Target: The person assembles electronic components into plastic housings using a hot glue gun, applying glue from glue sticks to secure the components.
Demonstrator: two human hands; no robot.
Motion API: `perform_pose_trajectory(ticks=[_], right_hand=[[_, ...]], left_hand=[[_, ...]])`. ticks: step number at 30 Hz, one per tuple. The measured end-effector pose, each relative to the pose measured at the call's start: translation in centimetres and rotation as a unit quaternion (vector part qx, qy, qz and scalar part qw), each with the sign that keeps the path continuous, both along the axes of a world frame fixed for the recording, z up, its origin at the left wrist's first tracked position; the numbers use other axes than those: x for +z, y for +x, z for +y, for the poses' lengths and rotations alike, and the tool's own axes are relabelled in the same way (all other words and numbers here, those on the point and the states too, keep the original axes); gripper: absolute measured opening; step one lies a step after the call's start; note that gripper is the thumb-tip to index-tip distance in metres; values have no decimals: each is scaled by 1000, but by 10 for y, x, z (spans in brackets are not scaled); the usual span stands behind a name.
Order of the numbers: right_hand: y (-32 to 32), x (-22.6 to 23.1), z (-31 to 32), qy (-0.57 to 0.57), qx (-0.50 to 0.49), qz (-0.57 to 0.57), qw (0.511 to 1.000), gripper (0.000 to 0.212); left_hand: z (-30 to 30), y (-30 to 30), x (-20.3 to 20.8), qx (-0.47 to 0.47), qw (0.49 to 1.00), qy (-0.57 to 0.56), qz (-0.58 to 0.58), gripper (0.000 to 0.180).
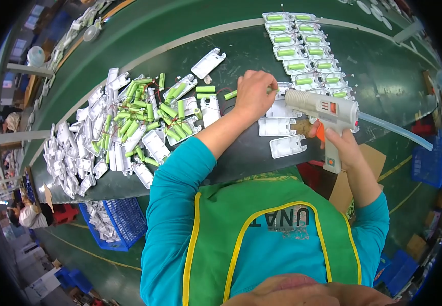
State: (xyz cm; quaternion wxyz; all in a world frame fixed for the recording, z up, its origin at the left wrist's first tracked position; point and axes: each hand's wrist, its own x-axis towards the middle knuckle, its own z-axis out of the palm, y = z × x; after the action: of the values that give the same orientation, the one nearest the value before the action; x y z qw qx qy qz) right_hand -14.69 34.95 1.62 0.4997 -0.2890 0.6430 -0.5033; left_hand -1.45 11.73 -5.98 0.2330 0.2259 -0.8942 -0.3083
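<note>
My right hand is wrapped round the handle of a white hot glue gun with an orange trigger. A long translucent glue stick sticks out of its back. The gun's front end points left, toward my left hand, whose fingers are pinched on a green battery cell, mostly hidden by them. This is over a white plastic housing, partly covered by the gun. Nearer to me lie open white housings. Another wired green cell rests just left of my left hand.
A large heap of white housings and green cells covers the table's left side. At the far right stand two columns of housings with cells inside. A blue crate holding white parts is below the left table edge.
</note>
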Motion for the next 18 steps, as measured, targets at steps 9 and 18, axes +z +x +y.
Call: perform_pose_trajectory(ticks=[9, 18], right_hand=[[1, 2, -10, 2, -18, 6, 1000, 39], [-4, -7, -18, 9, -30, 13, 999, 41]], left_hand=[[-7, 2, -13, 0, 998, -29, 55, 14], [-6, 2, -14, 6, 998, -37, 42, 15]])
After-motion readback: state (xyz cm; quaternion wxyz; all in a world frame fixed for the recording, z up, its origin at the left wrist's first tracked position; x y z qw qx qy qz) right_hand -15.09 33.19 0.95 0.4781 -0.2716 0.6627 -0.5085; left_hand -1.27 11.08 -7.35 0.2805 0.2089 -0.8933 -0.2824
